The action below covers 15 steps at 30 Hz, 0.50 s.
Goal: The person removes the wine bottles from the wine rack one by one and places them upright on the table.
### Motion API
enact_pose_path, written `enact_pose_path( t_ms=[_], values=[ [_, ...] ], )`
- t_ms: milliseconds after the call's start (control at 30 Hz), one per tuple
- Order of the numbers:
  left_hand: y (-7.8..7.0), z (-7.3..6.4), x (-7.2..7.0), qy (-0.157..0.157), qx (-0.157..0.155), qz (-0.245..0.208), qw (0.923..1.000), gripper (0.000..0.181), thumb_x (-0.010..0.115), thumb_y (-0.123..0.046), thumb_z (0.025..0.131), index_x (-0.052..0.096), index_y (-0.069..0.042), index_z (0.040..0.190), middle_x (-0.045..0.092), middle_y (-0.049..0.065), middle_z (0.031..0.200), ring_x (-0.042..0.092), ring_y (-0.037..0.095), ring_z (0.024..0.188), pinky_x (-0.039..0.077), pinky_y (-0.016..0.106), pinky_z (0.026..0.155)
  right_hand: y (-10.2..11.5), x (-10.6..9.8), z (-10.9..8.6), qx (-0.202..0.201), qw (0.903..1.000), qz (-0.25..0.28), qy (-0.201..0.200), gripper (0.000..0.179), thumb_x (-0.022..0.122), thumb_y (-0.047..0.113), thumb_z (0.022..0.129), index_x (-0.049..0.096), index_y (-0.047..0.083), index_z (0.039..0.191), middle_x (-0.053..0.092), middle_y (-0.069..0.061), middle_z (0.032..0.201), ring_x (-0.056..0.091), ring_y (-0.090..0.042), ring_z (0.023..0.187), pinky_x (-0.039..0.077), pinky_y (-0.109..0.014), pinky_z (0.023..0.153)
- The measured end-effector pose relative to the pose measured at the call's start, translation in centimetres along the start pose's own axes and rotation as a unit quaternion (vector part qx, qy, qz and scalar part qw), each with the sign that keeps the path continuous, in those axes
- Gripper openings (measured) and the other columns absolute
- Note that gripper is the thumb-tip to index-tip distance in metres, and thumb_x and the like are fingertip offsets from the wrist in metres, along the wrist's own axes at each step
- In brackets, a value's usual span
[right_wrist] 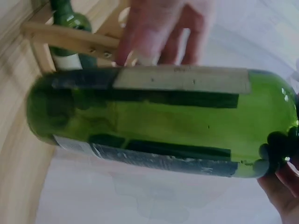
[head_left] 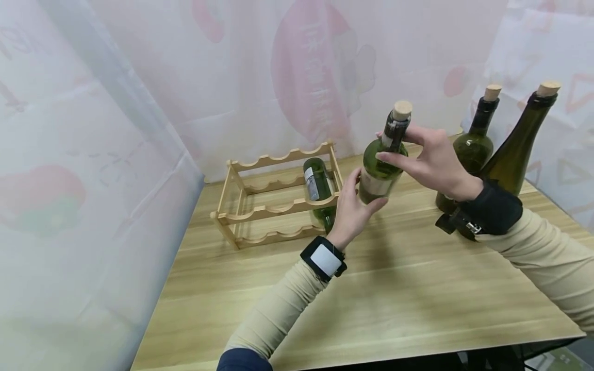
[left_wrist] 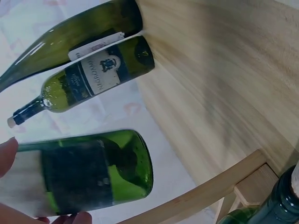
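A green wine bottle (head_left: 375,178) with a pale label and cork is off the table, upright with a slight tilt. My right hand (head_left: 433,159) pinches its neck between thumb and fingers. Around the lower body, my left hand (head_left: 351,208) is spread, thumb and fingers on opposite sides; whether it touches the glass is unclear. The left wrist view shows the bottle's base (left_wrist: 135,163) beyond the fingers. Another green bottle (head_left: 320,185) lies in the wooden rack (head_left: 274,208), neck toward me.
Two corked bottles stand at the right: a shorter dark green one (head_left: 471,149) and a taller olive one (head_left: 520,144), partly behind my right wrist. The wood-grain table (head_left: 301,319) extends in front of the rack. Printed white curtains (head_left: 241,77) hang behind and at the sides.
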<state>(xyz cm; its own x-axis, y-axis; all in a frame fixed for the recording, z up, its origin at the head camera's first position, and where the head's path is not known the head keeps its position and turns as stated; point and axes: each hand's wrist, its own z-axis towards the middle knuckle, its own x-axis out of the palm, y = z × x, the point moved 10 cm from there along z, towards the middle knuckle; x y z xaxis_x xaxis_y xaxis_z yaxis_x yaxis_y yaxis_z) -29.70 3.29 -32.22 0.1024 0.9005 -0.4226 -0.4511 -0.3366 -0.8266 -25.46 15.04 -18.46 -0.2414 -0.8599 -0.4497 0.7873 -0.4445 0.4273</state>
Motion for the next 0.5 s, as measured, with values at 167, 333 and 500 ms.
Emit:
enact_pose_path(
  t_ms=[167, 333, 500],
  values=[
    [0.6, 0.0, 0.1, -0.008, -0.005, 0.012, 0.9999, 0.075, 0.08, -0.022, 0.08, 0.039, -0.022, 0.143, 0.052, 0.002, 0.136, 0.05, 0.017, 0.124, 0.043, 0.037, 0.103, -2.3, 0.0, 0.0, 0.109, 0.9922, 0.052, 0.031, 0.031, 0.074, 0.003, 0.083, 0.068, 0.001, 0.113, 0.073, -0.014, 0.109, 0.067, 0.004, 0.099, 0.052, -0.011, 0.083],
    [0.8, 0.2, 0.4, -0.009, -0.005, 0.012, 0.9999, 0.073, 0.081, -0.024, 0.078, 0.043, -0.02, 0.139, 0.057, 0.003, 0.129, 0.054, 0.018, 0.116, 0.045, 0.035, 0.098, -4.6, 0.2, 0.1, 0.184, 0.9787, 0.078, 0.048, 0.03, 0.072, 0.015, 0.087, 0.067, 0.004, 0.115, 0.074, -0.005, 0.109, 0.068, 0.003, 0.096, 0.052, -0.013, 0.08],
    [0.8, 0.6, 0.9, -0.011, -0.007, 0.011, 0.9999, 0.068, 0.081, -0.023, 0.078, 0.046, -0.017, 0.136, 0.06, 0.003, 0.123, 0.057, 0.016, 0.111, 0.048, 0.033, 0.093, -5.9, 0.0, 0.2, 0.209, 0.9744, 0.061, 0.055, 0.032, 0.07, 0.021, 0.089, 0.066, 0.007, 0.117, 0.073, -0.003, 0.112, 0.066, 0.005, 0.096, 0.05, -0.012, 0.081]
  ],
)
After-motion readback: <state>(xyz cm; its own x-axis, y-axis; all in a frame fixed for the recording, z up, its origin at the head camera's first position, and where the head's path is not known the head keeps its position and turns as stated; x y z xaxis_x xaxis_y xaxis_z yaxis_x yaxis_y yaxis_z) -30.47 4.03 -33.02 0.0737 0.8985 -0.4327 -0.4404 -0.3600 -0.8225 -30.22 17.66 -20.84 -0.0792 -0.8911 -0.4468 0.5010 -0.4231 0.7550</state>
